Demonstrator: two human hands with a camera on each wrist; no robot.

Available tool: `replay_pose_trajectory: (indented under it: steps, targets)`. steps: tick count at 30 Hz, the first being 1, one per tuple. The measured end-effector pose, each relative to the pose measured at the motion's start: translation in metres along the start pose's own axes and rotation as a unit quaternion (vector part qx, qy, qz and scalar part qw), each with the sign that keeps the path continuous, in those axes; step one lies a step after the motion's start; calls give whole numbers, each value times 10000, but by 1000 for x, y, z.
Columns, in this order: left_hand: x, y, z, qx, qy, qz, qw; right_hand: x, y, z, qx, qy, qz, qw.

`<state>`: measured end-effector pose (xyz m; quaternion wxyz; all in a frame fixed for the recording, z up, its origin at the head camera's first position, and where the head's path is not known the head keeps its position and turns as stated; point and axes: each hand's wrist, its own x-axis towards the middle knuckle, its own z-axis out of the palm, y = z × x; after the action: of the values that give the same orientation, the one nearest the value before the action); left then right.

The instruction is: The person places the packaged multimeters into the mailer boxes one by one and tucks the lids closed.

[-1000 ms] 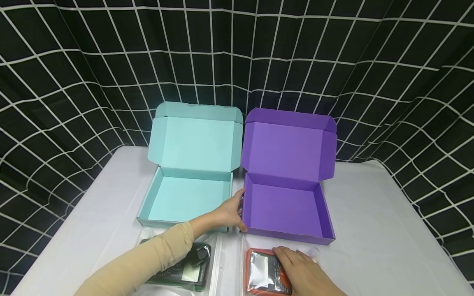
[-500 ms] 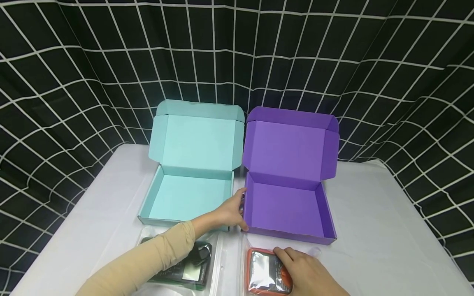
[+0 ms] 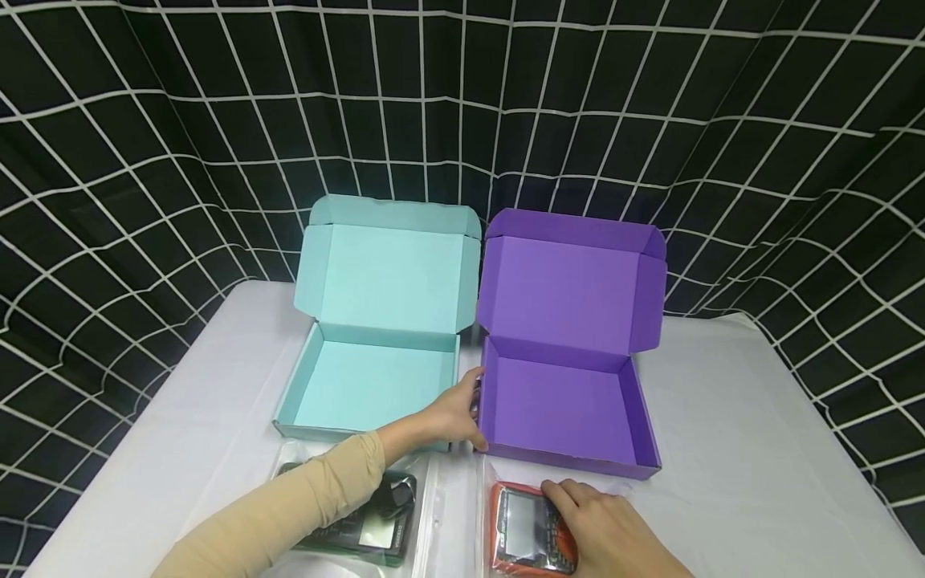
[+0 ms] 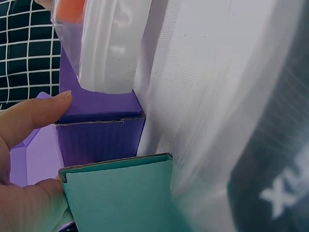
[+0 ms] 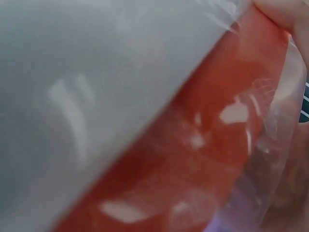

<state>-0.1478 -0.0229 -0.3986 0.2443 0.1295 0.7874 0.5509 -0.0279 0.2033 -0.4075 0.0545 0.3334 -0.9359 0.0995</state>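
Observation:
My left hand (image 3: 454, 416) reaches into the gap between the teal box (image 3: 368, 385) and the purple box (image 3: 560, 405). Its spread fingers touch the purple box's left wall, with the thumb at the front corner, as the left wrist view also shows. Low in the head view, my right hand (image 3: 607, 522) holds an orange multimeter (image 3: 531, 526) in a clear zip bag, gripping its right side. The right wrist view is filled by the multimeter's orange casing (image 5: 193, 130) under shiny plastic. Both boxes stand with lids raised and nothing inside.
A dark, green-edged meter (image 3: 361, 530) in another clear zip bag lies in front of the teal box, partly hidden under my left sleeve (image 3: 289, 506). White cloth (image 3: 723, 449) covers the table. A black, white-gridded curtain (image 3: 462, 96) surrounds its back and sides.
The view has shifted slightly. My right hand and the orange multimeter have moved a little to the right, and the glare on its screen has lessened. My left hand stays against the purple box.

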Motion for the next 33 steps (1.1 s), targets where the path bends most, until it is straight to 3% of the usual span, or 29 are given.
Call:
replay_pose_trajectory:
  steps: [15,26,33]
  targets:
    - [0,0,0,-33,-3,-12,10000,-7,1,-13,-487,827,-696,9929]
    - [0,0,0,-192,-52,28,9998,-7,0,-37,-71,423,-340,9985]
    - [0,0,-1,-28,-17,25,10000,-2,1,-58,75,-177,198,9996]
